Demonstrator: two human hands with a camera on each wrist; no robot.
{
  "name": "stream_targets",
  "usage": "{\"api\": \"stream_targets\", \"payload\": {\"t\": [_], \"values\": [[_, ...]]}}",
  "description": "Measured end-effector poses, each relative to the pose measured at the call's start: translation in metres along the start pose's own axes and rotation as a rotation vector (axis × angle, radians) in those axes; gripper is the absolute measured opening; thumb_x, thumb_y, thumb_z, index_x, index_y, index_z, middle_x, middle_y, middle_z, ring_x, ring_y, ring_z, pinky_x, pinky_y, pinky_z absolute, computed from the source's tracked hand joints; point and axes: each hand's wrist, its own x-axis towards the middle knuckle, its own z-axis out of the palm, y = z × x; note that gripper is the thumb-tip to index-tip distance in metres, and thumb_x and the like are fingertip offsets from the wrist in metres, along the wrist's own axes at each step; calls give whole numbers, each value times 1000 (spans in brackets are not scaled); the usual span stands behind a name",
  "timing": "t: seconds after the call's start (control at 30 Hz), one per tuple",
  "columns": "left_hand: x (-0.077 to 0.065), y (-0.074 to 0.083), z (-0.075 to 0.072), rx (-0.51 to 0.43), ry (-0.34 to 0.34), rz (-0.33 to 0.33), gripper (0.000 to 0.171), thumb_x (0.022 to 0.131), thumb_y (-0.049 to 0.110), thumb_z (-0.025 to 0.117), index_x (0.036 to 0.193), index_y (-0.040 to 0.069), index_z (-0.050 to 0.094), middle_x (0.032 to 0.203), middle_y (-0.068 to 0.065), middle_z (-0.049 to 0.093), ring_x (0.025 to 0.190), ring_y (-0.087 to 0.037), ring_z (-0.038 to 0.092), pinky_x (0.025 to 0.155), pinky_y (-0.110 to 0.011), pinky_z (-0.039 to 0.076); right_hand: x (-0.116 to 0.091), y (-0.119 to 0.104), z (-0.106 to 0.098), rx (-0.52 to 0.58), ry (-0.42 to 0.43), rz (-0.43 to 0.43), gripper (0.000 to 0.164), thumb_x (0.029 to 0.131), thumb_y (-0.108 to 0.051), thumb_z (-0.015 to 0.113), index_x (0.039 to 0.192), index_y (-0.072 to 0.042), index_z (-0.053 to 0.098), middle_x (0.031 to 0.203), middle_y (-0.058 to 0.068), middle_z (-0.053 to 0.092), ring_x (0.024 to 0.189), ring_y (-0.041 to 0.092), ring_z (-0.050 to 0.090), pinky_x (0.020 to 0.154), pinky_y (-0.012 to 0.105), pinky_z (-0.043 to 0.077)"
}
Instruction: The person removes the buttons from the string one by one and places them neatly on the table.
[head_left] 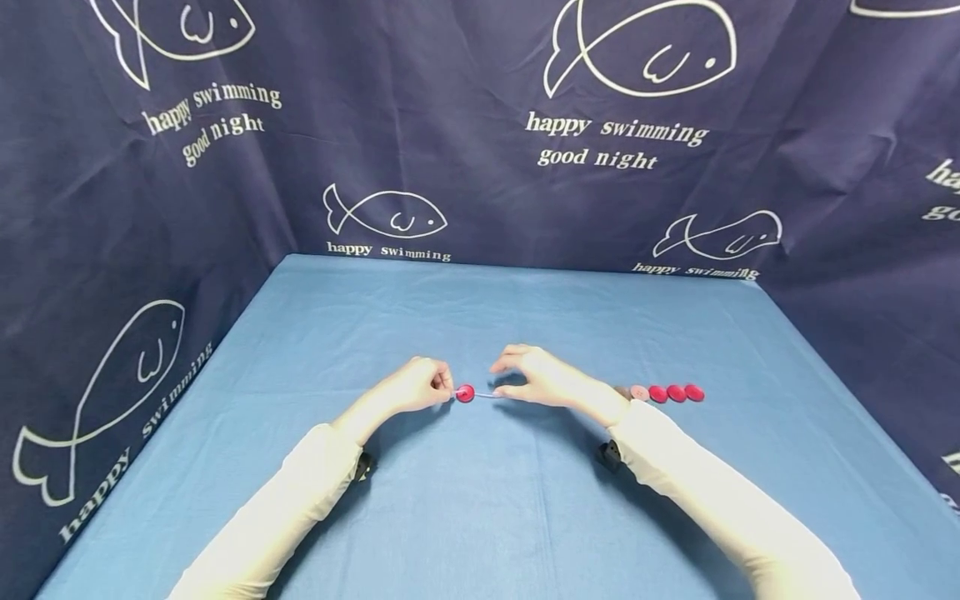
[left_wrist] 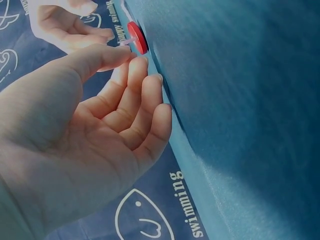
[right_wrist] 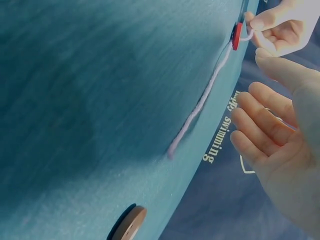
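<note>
A red button (head_left: 465,392) is threaded on a pale lilac cord (right_wrist: 200,102) between the two hands, close to the blue cloth. My left hand (head_left: 422,383) pinches the short end of the cord between thumb and index finger, just left of the button (left_wrist: 137,38). Its other fingers are loosely curled. To the button's right, the longer part of the cord trails over the cloth. My right hand (head_left: 542,377) hovers beside that part, thumb and fingers apart, holding nothing; in the right wrist view its palm (right_wrist: 285,145) faces the camera.
Right of the right hand lies a row of buttons: a brown button (head_left: 622,392), a pink button (head_left: 639,392) and several red buttons (head_left: 677,392). Blue cloth (head_left: 465,500) covers the table. Dark curtains (head_left: 465,108) with fish prints stand behind and at both sides.
</note>
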Motion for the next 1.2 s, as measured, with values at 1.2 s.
{"api": "stream_targets", "payload": {"t": [1.2], "values": [[1,1,0,24,-1,-10,5,79,6,64,76,9,64,64,3,60,57,-2,48,57,-18,41,23,-10,6,21,-79,-16,32,83,-23,70,107,-2,67,101,9,64,99,20,59,90,34,47]]}}
